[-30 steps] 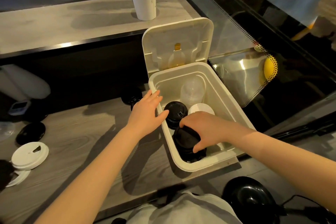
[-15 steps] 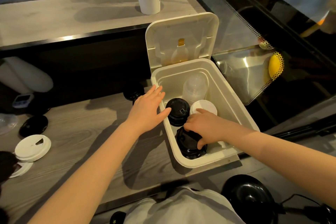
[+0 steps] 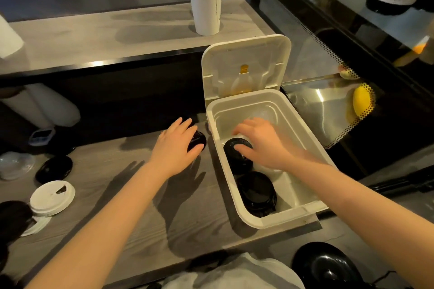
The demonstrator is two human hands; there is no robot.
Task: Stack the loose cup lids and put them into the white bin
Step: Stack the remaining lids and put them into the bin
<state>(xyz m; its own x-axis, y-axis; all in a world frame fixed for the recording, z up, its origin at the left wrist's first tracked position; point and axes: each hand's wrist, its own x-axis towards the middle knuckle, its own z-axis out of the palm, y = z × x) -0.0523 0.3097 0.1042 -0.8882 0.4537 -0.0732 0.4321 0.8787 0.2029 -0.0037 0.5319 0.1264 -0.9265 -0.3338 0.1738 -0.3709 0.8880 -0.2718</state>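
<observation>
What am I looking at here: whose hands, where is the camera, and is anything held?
There is no machine: a person works with bare hands, and the single camera sits on their head, looking down. The left hand lies over a black lid on the grey counter, beside the white bin; whether it grips it is unclear. The right hand reaches into the bin with fingers spread, over one black lid stack; it is blurred, and seems to hold nothing. A second black stack sits nearer. White lids and another black lid wait at far left.
</observation>
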